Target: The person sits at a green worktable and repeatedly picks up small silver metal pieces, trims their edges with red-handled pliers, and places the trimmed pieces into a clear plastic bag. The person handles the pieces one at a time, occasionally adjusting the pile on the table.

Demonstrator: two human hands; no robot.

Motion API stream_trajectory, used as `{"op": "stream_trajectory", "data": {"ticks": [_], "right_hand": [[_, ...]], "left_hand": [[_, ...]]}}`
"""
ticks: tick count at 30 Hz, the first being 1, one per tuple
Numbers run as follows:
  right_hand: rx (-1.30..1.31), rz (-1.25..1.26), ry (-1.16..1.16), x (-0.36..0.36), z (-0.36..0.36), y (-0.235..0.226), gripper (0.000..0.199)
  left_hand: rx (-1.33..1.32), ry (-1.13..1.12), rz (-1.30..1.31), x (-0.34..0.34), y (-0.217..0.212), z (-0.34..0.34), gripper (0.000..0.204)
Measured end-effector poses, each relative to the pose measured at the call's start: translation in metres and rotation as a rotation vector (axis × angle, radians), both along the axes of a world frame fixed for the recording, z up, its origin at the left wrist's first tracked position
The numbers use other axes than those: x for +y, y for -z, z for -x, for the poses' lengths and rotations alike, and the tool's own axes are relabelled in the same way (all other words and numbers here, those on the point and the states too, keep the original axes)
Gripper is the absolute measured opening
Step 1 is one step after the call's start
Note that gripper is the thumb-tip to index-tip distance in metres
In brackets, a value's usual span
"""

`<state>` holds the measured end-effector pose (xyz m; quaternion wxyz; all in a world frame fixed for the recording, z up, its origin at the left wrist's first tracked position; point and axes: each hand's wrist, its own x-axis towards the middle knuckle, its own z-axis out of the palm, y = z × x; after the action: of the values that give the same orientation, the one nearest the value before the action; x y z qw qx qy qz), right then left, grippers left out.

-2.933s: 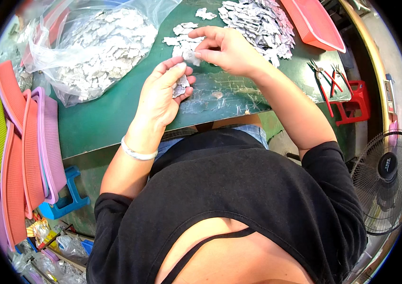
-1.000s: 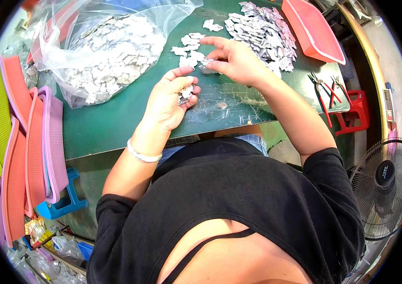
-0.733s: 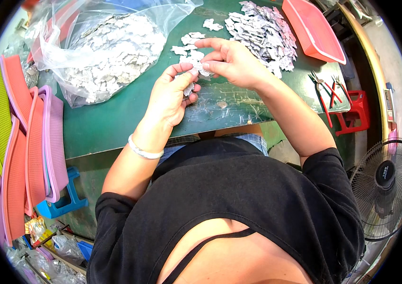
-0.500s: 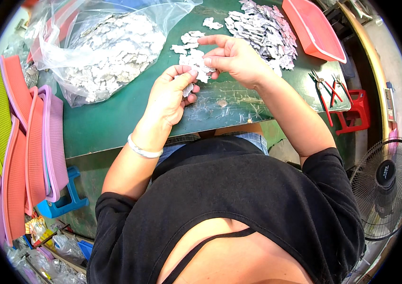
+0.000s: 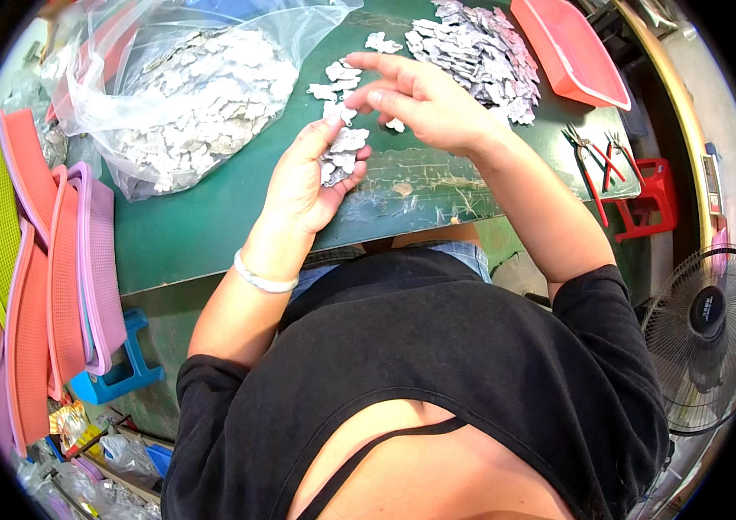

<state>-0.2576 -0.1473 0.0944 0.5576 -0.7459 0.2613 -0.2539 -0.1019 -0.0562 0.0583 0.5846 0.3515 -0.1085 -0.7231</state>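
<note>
Head view: my left hand (image 5: 303, 178) grips a stack of small grey pieces (image 5: 339, 154) near the green table's (image 5: 194, 230) front edge; my right hand (image 5: 424, 100) hovers beside, fingers loosely spread.

- The person wears a black short-sleeved top (image 5: 437, 364) with a low neckline and a thin black strap (image 5: 385, 451) beneath it.
- A pale beaded bracelet (image 5: 262, 276) circles the left wrist.
- Blue denim (image 5: 437, 253) shows at the lap.
- Both forearms are bare.
</note>
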Motion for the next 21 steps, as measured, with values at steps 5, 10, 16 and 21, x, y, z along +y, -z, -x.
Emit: {"op": "stream_trajectory", "data": {"ticks": [5,10,16,21], "right_hand": [[0.459,0.696,0.126,-0.013,0.017,0.015,0.054],[0.542,0.901,0.162,-0.007,0.014,0.023,0.052],[0.323,0.336,0.206,-0.015,0.016,0.014,0.050],[0.136,-0.080,0.103,-0.005,0.012,0.002,0.049]], "left_hand": [[-0.023,0.027,0.037,0.001,0.004,-0.009,0.017],[-0.085,-0.071,-0.029,0.005,-0.010,0.000,0.021],[-0.149,-0.004,-0.002,0.005,-0.001,-0.005,0.021],[-0.151,0.022,-0.016,0.006,-0.006,-0.001,0.017]]}}
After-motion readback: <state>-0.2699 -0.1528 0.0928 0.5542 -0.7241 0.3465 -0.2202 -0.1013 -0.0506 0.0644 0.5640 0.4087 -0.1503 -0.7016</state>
